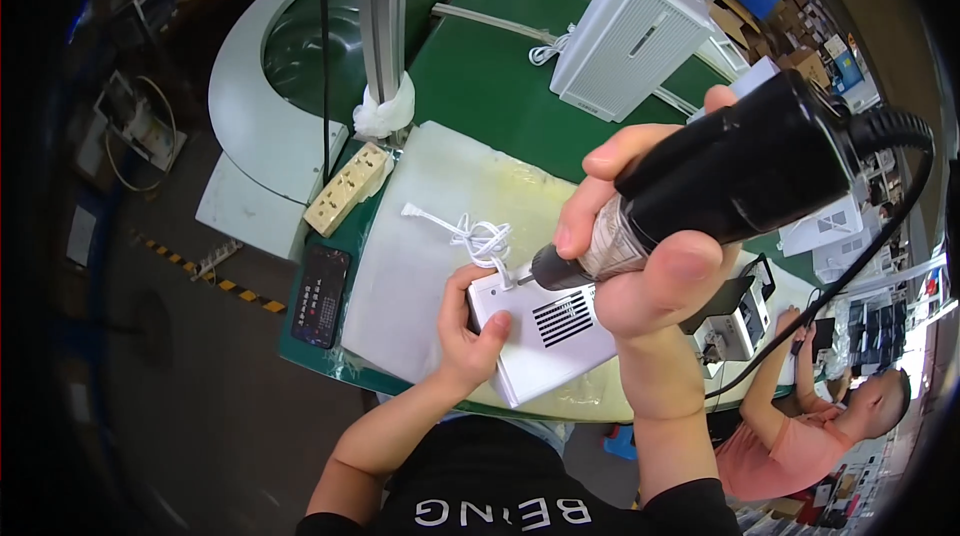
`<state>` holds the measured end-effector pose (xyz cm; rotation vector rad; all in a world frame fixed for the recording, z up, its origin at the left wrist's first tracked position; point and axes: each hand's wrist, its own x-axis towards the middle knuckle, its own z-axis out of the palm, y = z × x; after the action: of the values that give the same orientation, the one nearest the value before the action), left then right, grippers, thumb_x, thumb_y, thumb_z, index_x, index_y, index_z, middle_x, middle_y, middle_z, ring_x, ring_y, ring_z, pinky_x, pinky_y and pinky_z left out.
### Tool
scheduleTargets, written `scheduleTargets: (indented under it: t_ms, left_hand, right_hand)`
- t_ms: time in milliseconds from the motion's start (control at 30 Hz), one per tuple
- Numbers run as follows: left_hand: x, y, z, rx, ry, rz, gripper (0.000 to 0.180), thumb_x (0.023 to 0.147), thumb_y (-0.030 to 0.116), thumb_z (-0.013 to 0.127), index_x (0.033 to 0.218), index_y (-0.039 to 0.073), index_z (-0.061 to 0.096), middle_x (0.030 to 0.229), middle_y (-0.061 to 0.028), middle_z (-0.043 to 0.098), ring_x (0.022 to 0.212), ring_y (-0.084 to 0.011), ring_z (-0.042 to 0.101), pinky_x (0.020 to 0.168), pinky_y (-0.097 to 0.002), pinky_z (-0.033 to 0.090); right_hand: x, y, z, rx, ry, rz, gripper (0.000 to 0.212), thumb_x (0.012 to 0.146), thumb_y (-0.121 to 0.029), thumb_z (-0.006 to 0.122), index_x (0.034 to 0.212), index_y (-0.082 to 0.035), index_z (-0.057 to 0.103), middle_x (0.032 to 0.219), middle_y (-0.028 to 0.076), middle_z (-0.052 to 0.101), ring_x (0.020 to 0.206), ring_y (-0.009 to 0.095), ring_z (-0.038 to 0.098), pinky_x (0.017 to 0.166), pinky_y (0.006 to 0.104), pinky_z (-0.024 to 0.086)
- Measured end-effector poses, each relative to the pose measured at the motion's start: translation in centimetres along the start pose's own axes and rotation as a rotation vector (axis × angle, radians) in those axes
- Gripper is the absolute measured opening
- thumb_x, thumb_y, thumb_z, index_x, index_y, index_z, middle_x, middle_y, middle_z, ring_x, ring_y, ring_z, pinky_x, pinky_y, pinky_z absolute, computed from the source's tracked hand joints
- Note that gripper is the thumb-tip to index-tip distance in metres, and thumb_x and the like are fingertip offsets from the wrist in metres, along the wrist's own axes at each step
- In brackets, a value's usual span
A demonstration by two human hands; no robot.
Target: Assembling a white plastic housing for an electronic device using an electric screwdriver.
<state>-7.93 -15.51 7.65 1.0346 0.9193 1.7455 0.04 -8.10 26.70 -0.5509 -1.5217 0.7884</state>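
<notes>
A black corded electric screwdriver is wrapped in my right hand, its bit pointing down and left. The tip meets the corner of a white plastic housing beside where a cord comes out. My left hand grips that housing by its left edge, thumb on top and the other fingers round the side. Black vent slots show on its face. A bundled white power cord with a plug lies just beyond on the pale work mat. Part of the housing is hidden behind my right hand.
Left of the mat are a power strip and a dark phone. A metal post rises beyond them. A large white slatted unit stands on the green belt. At the right, a co-worker in an orange shirt works.
</notes>
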Motion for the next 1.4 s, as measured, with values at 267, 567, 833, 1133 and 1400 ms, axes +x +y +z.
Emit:
scheduleTargets:
  t_ms: [267, 567, 833, 1133, 1400]
  left_hand:
    - [-0.3, -0.5, 0.1, 0.030, -0.010, -0.033, 0.050, 0.084, 0.021, 0.062, 0.124, -0.002, 0.043, 0.116, -0.0126, 0.051, 0.104, -0.0200, 0.050, 0.095, -0.0335, 0.039]
    - [0.4, -0.8, -0.4, 0.044, 0.049, -0.001, 0.061, 0.086, 0.040, 0.057, 0.126, -0.003, 0.038, 0.123, -0.0216, 0.050, 0.109, -0.0305, 0.054, 0.096, -0.0434, 0.044]
    - [0.3, -0.6, -0.5, 0.001, 0.041, -0.043, 0.059, 0.086, 0.037, 0.055, 0.126, -0.003, 0.037, 0.124, -0.0225, 0.050, 0.110, -0.0312, 0.054, 0.095, -0.0437, 0.046]
    - [0.2, -0.5, -0.9, 0.077, -0.026, 0.003, 0.062, 0.085, 0.038, 0.064, 0.127, -0.001, 0.040, 0.121, -0.0196, 0.053, 0.110, -0.0245, 0.051, 0.097, -0.0377, 0.040]
    - [0.3, -0.4, -0.2, 0.020, -0.032, -0.005, 0.049, 0.083, 0.019, 0.063, 0.123, -0.001, 0.043, 0.118, -0.0137, 0.050, 0.107, -0.0203, 0.050, 0.096, -0.0346, 0.039]
  right_hand:
    - [-3.3, -7.9, -10.2, -0.463, 0.563, -0.252, 0.078, 0.087, -0.065, 0.050, 0.131, -0.002, 0.036, 0.078, 0.016, 0.057, 0.056, 0.018, 0.048, 0.065, 0.0330, 0.050]
    - [-14.7, -2.2, -28.9, -0.968, 0.981, -0.301, 0.040, 0.095, -0.022, 0.054, 0.120, 0.002, 0.033, 0.082, 0.012, 0.055, 0.055, 0.016, 0.055, 0.052, 0.0248, 0.044]
    - [-18.5, 0.0, -31.6, -0.959, 0.999, -0.251, 0.035, 0.095, -0.021, 0.051, 0.115, 0.003, 0.036, 0.086, 0.014, 0.057, 0.056, 0.017, 0.056, 0.051, 0.0280, 0.046]
    - [-10.0, -8.3, -19.0, -0.400, 0.527, -0.030, 0.052, 0.095, -0.037, 0.048, 0.133, -0.004, 0.034, 0.103, 0.018, 0.058, 0.060, 0.020, 0.058, 0.053, 0.0333, 0.050]
    - [-2.8, -7.1, -6.4, -0.092, 0.353, -0.234, 0.058, 0.099, -0.045, 0.033, 0.140, -0.004, 0.030, 0.119, 0.023, 0.050, 0.055, 0.020, 0.053, 0.053, 0.0313, 0.051]
